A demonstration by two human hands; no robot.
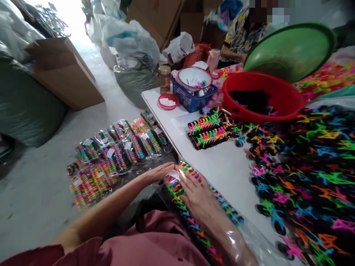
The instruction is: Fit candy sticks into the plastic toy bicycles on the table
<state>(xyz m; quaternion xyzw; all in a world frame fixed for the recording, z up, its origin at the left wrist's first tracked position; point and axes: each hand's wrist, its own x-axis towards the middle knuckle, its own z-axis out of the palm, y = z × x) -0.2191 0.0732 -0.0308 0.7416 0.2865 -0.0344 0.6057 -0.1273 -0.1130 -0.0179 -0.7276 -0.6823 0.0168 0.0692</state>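
A long clear plastic bag (255,236) lies at the table's near edge, over my lap. Inside it are rows of small black pieces with bright coloured parts (191,221); their exact kind I cannot tell. My right hand (198,194) lies flat on these rows, fingers stretched, and shiny plastic covers part of that forearm. At the bag's far end, my left hand (159,173) is extended with straight fingers, its tips beside a small white paper label (174,174). Whether the left fingertips press on the plastic is unclear.
Filled packs (119,147) are lined up left of the table. A large heap of loose coloured pieces (310,177) covers the right side. Behind stand a red basin (288,103), green basin (288,48), and blue basket (191,99). Another person (235,37) sits across.
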